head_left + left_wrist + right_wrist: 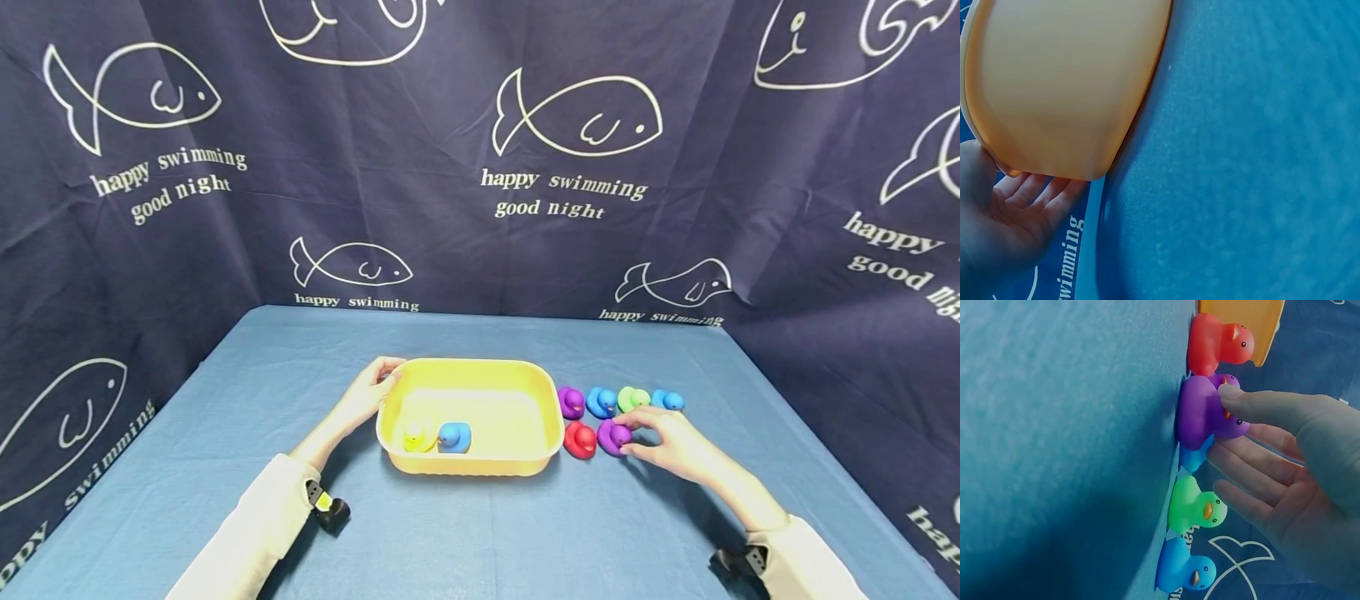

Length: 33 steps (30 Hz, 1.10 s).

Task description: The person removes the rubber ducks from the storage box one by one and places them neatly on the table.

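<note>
My left hand (372, 389) holds the left end of a yellow plastic tub (471, 466), its thumb up at the rim and its fingers against the outer wall (1054, 150). Inside the tub sit a yellow duck (417, 437) and a blue duck (454, 437). To the tub's right, my right hand (670, 442) has its thumb and fingers about a purple rubber duck (614, 437). In the right wrist view the thumb lies over the face of this purple duck (1196, 419), with the fingers behind it. The duck sits on the blue cloth.
Beside the purple duck is a red duck (580, 440), close to the tub. Behind them stand another purple duck (572, 402), a blue duck (602, 402), a green duck (632, 399) and a second blue duck (667, 400). A dark printed curtain (450, 183) surrounds the blue-covered table (480, 542).
</note>
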Motion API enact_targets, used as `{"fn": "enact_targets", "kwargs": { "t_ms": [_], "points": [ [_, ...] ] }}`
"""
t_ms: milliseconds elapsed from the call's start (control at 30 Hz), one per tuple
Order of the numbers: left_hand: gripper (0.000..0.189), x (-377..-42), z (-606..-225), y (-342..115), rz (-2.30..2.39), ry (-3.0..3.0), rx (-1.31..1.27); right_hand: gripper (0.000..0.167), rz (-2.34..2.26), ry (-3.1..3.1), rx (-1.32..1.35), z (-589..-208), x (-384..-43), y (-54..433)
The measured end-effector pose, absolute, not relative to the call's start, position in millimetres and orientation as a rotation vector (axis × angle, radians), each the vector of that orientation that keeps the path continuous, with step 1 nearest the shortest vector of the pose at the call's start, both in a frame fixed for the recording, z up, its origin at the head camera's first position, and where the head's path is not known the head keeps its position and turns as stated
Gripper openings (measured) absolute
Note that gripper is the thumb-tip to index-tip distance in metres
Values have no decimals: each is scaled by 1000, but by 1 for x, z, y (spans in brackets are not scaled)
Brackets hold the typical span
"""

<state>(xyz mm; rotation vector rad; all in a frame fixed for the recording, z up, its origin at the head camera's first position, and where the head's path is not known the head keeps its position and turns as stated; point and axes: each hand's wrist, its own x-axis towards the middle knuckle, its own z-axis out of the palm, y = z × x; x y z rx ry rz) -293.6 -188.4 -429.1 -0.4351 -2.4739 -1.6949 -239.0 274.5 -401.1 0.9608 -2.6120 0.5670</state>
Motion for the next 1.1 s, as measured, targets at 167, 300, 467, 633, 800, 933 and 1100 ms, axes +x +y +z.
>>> {"fn": "enact_targets", "kwargs": {
  "t_ms": [167,300,467,633,800,933,1100],
  "points": [
    [31,-292,-429,-188,-1697,-2470,-446,35,575,-2601,968,-401,-239,274],
    [31,-292,-428,-188,-1705,-2470,-448,36,575,-2623,958,-399,-238,274],
    [31,-292,-429,-189,-1710,-2476,-435,40,546,-2624,962,-395,-236,273],
    [31,-291,-428,-189,-1706,-2480,-430,42,529,-2576,986,-390,-238,270],
    [29,-282,-415,-184,-1691,-2478,-443,41,560,-2548,1028,-382,-238,264],
    [28,-269,-400,-179,-1669,-2490,-449,40,579,-2543,1023,-375,-238,255],
    [30,-285,-420,-187,-1675,-2494,-431,40,623,-2463,1073,-371,-239,242]
  ]
}}
